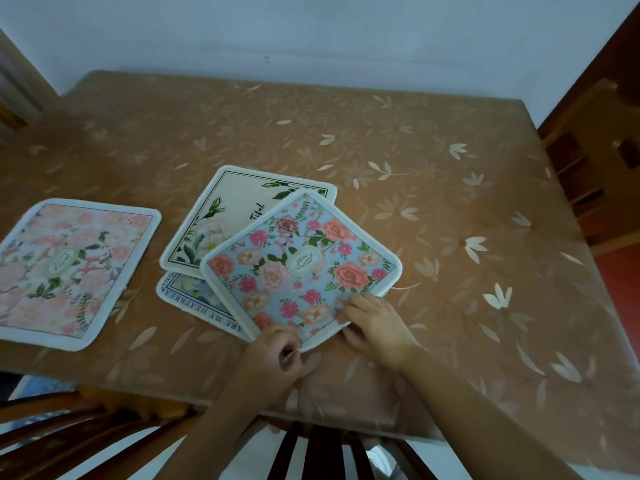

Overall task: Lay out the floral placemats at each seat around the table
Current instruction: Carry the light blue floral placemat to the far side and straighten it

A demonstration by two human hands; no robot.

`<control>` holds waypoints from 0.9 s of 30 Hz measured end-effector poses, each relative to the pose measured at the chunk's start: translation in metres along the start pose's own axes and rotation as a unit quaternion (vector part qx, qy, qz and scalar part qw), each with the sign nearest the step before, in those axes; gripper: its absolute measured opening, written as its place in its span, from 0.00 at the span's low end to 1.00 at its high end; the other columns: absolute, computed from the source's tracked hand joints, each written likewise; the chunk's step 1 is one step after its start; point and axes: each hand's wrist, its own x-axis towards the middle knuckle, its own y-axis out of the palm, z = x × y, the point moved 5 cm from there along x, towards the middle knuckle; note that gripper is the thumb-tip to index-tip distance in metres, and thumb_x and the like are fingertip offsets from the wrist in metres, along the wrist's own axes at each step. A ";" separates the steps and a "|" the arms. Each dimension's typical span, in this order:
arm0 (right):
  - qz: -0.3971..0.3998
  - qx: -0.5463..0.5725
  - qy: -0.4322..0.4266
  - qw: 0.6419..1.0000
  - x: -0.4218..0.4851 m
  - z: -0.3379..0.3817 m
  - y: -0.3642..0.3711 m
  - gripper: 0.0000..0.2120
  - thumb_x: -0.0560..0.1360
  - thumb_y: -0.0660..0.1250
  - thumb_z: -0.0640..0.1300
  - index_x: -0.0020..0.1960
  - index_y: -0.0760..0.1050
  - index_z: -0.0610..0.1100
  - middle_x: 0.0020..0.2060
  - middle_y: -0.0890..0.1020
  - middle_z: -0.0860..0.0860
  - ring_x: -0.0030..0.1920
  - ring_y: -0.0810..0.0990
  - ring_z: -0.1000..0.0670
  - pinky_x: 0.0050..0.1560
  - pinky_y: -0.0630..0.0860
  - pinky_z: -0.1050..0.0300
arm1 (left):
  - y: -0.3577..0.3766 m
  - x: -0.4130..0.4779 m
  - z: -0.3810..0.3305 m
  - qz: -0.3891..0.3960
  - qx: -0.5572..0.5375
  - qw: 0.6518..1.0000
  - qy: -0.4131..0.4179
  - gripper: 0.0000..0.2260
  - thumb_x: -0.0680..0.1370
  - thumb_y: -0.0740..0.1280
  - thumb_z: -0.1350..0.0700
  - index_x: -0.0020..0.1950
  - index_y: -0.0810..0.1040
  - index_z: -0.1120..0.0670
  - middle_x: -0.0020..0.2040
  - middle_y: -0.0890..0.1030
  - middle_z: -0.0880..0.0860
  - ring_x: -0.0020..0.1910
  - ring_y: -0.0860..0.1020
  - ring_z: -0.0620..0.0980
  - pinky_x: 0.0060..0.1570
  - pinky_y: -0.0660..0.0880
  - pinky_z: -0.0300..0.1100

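Observation:
A blue floral placemat (301,268) lies on top of a fanned pile near the table's front edge. Under it are a cream placemat with green leaves (239,209) and a third placemat with printed lettering (194,299), mostly covered. My left hand (277,355) pinches the near corner of the blue placemat. My right hand (374,323) grips the same placemat's near right edge, fingers on top. A pink floral placemat (69,268) lies flat by itself at the left side of the table.
The table wears a tan cloth with pale leaf prints (433,188). A dark wooden chair back (311,452) stands at the front edge, another chair (55,420) at the front left. A wooden chair (595,168) stands at the right side.

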 end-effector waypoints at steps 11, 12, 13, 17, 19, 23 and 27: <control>0.011 0.035 0.020 0.999 -0.001 -0.002 -0.004 0.05 0.61 0.67 0.29 0.36 0.74 0.34 0.36 0.78 0.37 0.40 0.77 0.38 0.38 0.77 0.45 | 0.010 -0.020 -0.010 0.033 0.116 0.988 0.094 0.09 0.64 0.73 0.67 0.38 0.75 0.59 0.40 0.79 0.55 0.42 0.77 0.48 0.41 0.75 0.37; 0.015 0.029 0.019 0.999 -0.005 -0.004 -0.006 0.05 0.61 0.68 0.29 0.36 0.74 0.34 0.36 0.78 0.38 0.40 0.77 0.38 0.38 0.77 0.45 | 0.015 -0.020 -0.011 0.036 0.120 0.988 0.095 0.10 0.64 0.74 0.67 0.38 0.75 0.59 0.40 0.79 0.54 0.42 0.78 0.49 0.41 0.76 0.38; 0.017 0.023 0.019 0.999 -0.009 -0.007 -0.007 0.06 0.61 0.68 0.30 0.36 0.74 0.34 0.36 0.78 0.38 0.40 0.77 0.38 0.38 0.77 0.45 | 0.020 -0.020 -0.012 0.037 0.121 0.987 0.097 0.10 0.63 0.74 0.67 0.37 0.75 0.59 0.39 0.79 0.54 0.41 0.78 0.49 0.42 0.75 0.37; 0.019 0.006 0.049 0.999 -0.029 -0.029 -0.016 0.05 0.63 0.67 0.32 0.38 0.74 0.36 0.39 0.78 0.39 0.43 0.76 0.39 0.41 0.76 0.45 | 0.040 -0.011 -0.024 0.036 0.114 0.987 0.110 0.11 0.62 0.73 0.68 0.37 0.73 0.59 0.39 0.78 0.55 0.41 0.76 0.47 0.43 0.73 0.37; 0.020 0.003 0.069 0.997 -0.042 -0.042 -0.021 0.04 0.64 0.66 0.33 0.38 0.73 0.37 0.39 0.78 0.40 0.42 0.75 0.39 0.41 0.75 0.45 | 0.052 -0.004 -0.031 0.045 0.111 0.987 0.110 0.09 0.64 0.71 0.67 0.38 0.74 0.59 0.40 0.78 0.55 0.42 0.75 0.46 0.42 0.74 0.37; 0.029 0.002 0.104 0.994 -0.075 -0.069 -0.037 0.04 0.64 0.67 0.35 0.38 0.73 0.38 0.39 0.78 0.40 0.42 0.75 0.40 0.41 0.75 0.46 | 0.077 0.009 -0.056 0.061 0.101 0.989 0.092 0.06 0.67 0.69 0.67 0.39 0.74 0.59 0.43 0.77 0.56 0.42 0.75 0.49 0.39 0.73 0.39; 0.020 0.002 0.137 0.990 -0.114 -0.102 -0.063 0.04 0.64 0.67 0.35 0.38 0.74 0.38 0.39 0.78 0.40 0.42 0.76 0.40 0.41 0.74 0.47 | 0.113 0.021 -0.094 0.088 0.061 0.991 0.076 0.04 0.68 0.67 0.67 0.39 0.74 0.61 0.42 0.76 0.57 0.41 0.75 0.53 0.38 0.69 0.37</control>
